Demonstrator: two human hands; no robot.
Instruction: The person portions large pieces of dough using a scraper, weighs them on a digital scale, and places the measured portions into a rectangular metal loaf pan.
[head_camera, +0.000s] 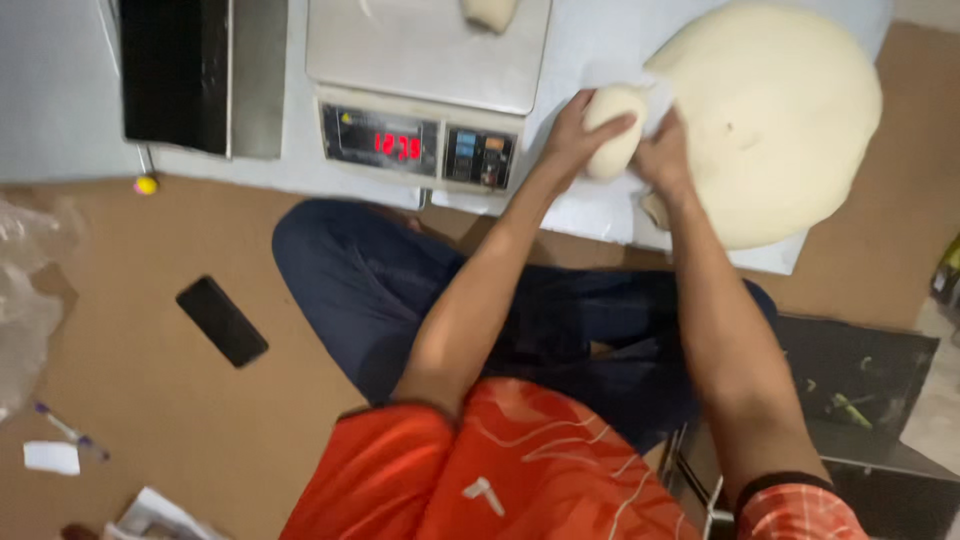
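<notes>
Orange shirt (520, 470) nearest, six o'clock. Left hand (572, 135) and right hand (665, 155), fingers curled, pinch a small dough piece (612, 130) between them at one o'clock, just beside the large dough mound (775, 120). Scale (425, 95) at twelve. Risk: piece re-sticking to the mound, since they touch.

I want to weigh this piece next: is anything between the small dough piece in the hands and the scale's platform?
Nothing visible stands between the small pale dough piece and the steel scale platform, though another dough lump occupies its far edge.
</notes>
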